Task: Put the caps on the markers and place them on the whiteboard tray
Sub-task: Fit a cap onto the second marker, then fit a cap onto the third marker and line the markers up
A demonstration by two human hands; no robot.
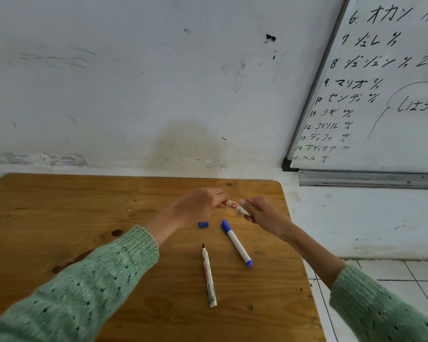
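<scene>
Above the far right part of the wooden table (pixel 59 218), both my hands hold one red-and-white marker (pixel 234 206). My left hand (pixel 198 206) pinches its red cap end. My right hand (pixel 262 213) grips the barrel's other end. Below them a loose blue cap (pixel 203 224) lies on the table. A blue-capped white marker (pixel 236 242) lies slanted to the cap's right. An uncapped red marker (pixel 208 275) lies nearer me, tip pointing away. The metal whiteboard tray (pixel 368 180) runs along the wall at the upper right.
The whiteboard (pixel 381 95) with black writing hangs above the tray. The table stands against a scuffed white wall (pixel 134 82). White floor tiles (pixel 393 275) show to the right of the table's edge.
</scene>
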